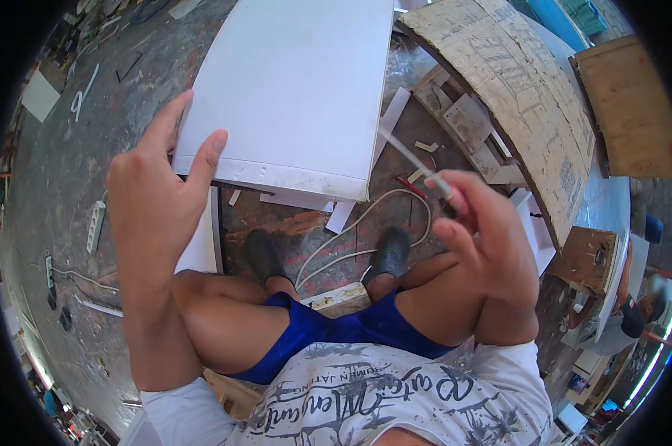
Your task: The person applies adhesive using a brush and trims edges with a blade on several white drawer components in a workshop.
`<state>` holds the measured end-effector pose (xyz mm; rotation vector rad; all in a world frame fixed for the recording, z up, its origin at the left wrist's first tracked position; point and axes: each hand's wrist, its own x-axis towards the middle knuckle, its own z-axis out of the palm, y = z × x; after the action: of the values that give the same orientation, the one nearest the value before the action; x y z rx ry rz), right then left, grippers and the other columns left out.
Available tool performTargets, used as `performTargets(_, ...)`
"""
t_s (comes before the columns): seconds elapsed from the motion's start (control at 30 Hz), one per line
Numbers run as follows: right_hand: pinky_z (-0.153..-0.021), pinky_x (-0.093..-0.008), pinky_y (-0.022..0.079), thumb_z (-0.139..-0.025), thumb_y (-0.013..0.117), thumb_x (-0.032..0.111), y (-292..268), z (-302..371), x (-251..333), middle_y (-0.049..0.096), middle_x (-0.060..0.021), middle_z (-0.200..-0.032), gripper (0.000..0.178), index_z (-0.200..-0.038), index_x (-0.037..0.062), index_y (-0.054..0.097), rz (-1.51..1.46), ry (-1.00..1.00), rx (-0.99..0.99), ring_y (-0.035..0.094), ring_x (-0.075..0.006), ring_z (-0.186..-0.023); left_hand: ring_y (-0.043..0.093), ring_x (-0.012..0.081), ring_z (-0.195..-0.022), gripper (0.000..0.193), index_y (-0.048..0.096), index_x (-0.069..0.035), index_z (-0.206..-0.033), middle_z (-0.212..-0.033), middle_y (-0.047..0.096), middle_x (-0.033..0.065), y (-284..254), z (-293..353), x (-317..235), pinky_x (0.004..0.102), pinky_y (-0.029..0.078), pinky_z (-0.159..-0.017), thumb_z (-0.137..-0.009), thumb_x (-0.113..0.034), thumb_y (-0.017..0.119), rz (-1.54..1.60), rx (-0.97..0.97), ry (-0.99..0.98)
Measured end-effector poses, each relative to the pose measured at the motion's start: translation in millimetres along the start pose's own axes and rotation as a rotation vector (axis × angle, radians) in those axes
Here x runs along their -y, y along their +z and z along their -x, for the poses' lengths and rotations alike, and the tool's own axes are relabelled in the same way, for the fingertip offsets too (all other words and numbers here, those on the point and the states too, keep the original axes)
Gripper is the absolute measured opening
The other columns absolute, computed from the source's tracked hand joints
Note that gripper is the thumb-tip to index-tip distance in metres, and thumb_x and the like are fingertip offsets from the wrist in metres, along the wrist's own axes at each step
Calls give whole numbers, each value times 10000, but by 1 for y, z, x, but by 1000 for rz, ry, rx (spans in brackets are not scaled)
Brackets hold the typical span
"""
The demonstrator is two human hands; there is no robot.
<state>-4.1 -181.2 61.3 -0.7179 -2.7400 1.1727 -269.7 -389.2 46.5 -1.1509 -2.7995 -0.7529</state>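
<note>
A large white panel lies in front of me, its near edge showing a row of small marks. My left hand is at its near left corner, thumb and index finger spread apart. The index fingertip is at the panel's left edge and the thumb is over the top face; the other fingers are mostly hidden. To the right of the panel, my right hand is closed around a thin, light-grey stick-like tool. The tool's far end points up and left, close to the panel's right edge. Its exact kind is unclear.
A curved cardboard-covered piece stands at the right, near a brown wooden box. A pale cable loops on the floor by my feet. At the left lies a white power strip. Another person is at far right.
</note>
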Motion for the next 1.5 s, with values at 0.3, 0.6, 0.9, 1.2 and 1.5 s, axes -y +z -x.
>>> performTargets(0.3,-601,-382,506,-841,770,111,19,24,19,612,-100,-911,596,-1412,18,629,310,-225,-21,631,-277,-687,625,357,-1303,502,722,-54,-1269,-1336,700,130,1,2,-6,453,502,-1058,-906,-395,787,-90,-212,525)
performTargets(0.6,-580,-385,502,-811,799,53,29,24,26,603,-113,-862,604,-1392,3,645,432,-213,-61,608,-271,-637,661,343,-1220,648,735,-98,-1250,-1271,716,105,27,18,-30,498,450,-1099,-750,-492,857,153,-17,671)
performTargets(0.9,-529,-371,482,-778,848,147,22,10,11,564,-60,-760,544,-1292,38,711,416,-302,-115,592,-227,-590,678,338,-1183,745,715,-71,-1280,-1307,694,125,31,12,-38,406,559,-982,-634,-357,951,271,-37,508)
performTargets(1.2,-530,-373,517,-815,830,202,19,-5,3,600,-41,-779,436,-1218,67,728,368,-357,-104,639,-230,-618,673,288,-1226,757,729,-68,-1271,-1358,669,129,30,6,-37,407,571,-1023,-600,-304,988,294,5,420)
performTargets(1.5,-530,-369,503,-808,829,183,16,-12,-10,607,-60,-771,456,-1237,61,731,351,-405,-97,628,-246,-608,662,285,-1251,711,727,-54,-1267,-1409,639,133,28,3,-39,415,568,-1042,-640,-265,984,345,57,391)
